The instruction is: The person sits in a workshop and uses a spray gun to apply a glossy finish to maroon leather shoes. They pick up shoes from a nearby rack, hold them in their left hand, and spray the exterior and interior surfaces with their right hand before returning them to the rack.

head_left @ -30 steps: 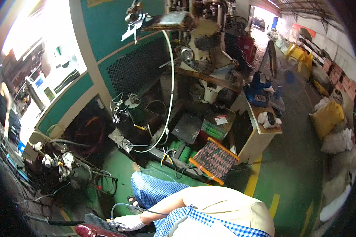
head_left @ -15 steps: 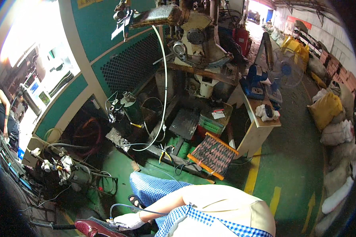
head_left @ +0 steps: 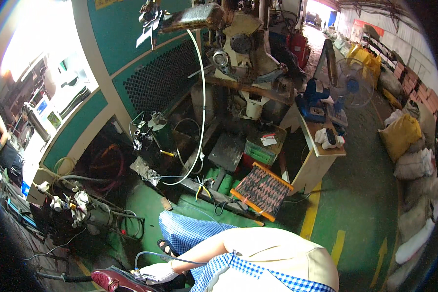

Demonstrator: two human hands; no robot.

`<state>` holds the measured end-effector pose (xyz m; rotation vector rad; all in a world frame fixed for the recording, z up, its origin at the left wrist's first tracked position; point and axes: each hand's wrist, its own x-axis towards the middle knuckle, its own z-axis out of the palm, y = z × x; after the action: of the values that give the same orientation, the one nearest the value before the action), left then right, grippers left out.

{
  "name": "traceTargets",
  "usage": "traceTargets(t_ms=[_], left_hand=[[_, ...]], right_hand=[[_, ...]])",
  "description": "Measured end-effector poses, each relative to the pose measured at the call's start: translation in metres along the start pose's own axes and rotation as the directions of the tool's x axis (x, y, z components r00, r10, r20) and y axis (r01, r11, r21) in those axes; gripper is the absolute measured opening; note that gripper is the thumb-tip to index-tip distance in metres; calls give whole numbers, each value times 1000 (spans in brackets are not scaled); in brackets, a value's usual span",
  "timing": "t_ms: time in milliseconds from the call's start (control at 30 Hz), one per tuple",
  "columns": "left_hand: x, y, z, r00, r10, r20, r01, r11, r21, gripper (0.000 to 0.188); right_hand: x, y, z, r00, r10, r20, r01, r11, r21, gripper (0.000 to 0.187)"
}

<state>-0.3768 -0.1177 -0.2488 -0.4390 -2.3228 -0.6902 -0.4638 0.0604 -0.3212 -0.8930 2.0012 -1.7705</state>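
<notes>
My right hand [head_left: 159, 272], in a white glove, is at the lower edge with its fingers closed round a small metal-ended tool [head_left: 138, 276]. A thin blue hose [head_left: 153, 253] curves from that tool back over my forearm. Right beside the fingertips is a dark red shoe [head_left: 113, 281] with a dark, ridged part along its upper edge. The picture's edge cuts the shoe off. My left hand does not show. Past my forearm lie a blue-and-white checked cloth [head_left: 190, 233] over my leg and a black sandal [head_left: 164, 247].
A folding stool [head_left: 263, 191] with orange bars stands ahead, near a grimy machine [head_left: 243, 44] and a wooden table [head_left: 321, 141]. Black-and-yellow pliers [head_left: 203, 191] lie on a low beam. Hoses and a valve assembly [head_left: 80, 207] are at left. Sacks [head_left: 413, 163] line the right; another person [head_left: 5, 141] is far left.
The other person at far left has shifted slightly, their arm now more raised. My hand, the tool and the shoe look almost the same.
</notes>
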Motion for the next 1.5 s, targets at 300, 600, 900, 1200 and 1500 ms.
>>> traceTargets(t_ms=[300, 600, 900, 1200, 1500], left_hand=[[-1, 5, 1, 1000, 22, -12, -22, 999, 27, 40], [-10, -4, 4, 999, -51, -1, 51, 999, -11, 55], [-10, -6, 3, 1000, 15, 17, -16, 999, 39, 61], [-11, -5, 3, 1000, -15, 4, 15, 1000, -8, 47], [-9, -9, 3, 996, 86, 0, -86, 996, 23, 62]], right_hand=[[9, 24, 7, 999, -36, 14, 36, 999, -23, 70], [6, 15, 2, 995, 67, 77, -67, 998, 4, 73], [14, 48, 20, 976, -188, -110, 183, 982, -57, 64], [16, 52, 26, 979, -143, -148, 155, 985, 74, 54], [18, 57, 28, 970, -184, -161, 172, 981, -86, 55]])
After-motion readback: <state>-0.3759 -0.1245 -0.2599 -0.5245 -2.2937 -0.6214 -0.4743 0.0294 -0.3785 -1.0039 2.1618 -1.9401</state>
